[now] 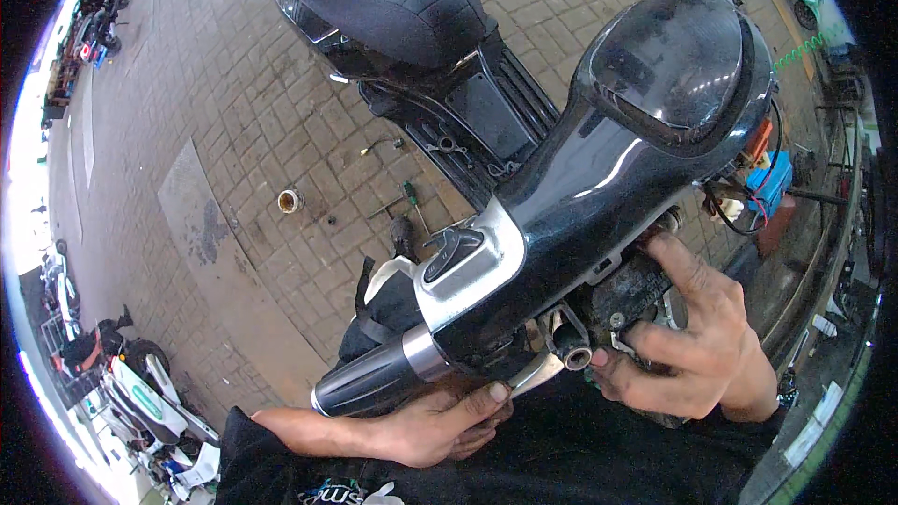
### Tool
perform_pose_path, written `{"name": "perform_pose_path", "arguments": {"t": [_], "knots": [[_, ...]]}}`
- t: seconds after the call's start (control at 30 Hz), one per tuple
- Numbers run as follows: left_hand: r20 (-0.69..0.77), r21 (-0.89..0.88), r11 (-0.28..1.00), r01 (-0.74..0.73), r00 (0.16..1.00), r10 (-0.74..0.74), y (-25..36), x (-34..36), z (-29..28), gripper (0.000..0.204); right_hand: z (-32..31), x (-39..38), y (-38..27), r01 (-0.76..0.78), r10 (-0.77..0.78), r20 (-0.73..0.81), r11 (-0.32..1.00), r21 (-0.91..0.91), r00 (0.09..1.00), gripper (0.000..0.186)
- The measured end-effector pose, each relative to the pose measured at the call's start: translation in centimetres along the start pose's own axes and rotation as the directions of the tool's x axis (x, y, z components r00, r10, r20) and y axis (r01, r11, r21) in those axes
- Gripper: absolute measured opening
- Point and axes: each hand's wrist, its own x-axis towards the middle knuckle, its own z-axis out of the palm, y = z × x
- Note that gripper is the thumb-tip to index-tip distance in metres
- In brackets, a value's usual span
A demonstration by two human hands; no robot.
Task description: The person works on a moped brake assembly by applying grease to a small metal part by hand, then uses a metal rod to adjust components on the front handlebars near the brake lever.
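A glossy black scooter front cover crosses in front of me, with a silver switch panel and a black handlebar grip at its left end. Below the grip, my left hand is closed, its thumb pressed on a silver lever. The lever runs up to an open-ended metal tube. My right hand curls its fingers round a black housing with a screw in it, under the cover's near edge. The fingertips' far sides are hidden.
The scooter's black seat and footboard lie beyond; a metal part rests on the footboard. On the brick floor are a small round container and a green-handled screwdriver. A blue box with wires stands at right, motorbikes at left.
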Motion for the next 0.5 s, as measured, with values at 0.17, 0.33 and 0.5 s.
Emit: {"name": "perform_pose_path", "arguments": {"t": [0.17, 0.33, 0.5], "knots": [[0.037, -0.035, 0.999, -0.016, 0.999, 0.018, -0.5, 0.5, -0.2, 0.040, -0.8, -0.6, 0.7, -0.086, 0.087, 0.007, 0.969, 0.233, 0.996, 0.022], [0.006, -0.033, 0.999, -0.018, 1.000, 0.018, -0.5, 0.6, 0.0, 0.040, -2.4, -0.2, 0.1, -0.523, 0.510, 0.125, 0.846, 0.107, 0.851, 0.080], [-0.034, 0.023, 0.998, -0.062, 0.997, 0.063, -0.3, 0.4, 0.3, 0.040, -2.7, 1.3, 0.1, -0.647, 0.617, 0.389, 0.760, -0.068, 0.684, 0.106]]}}
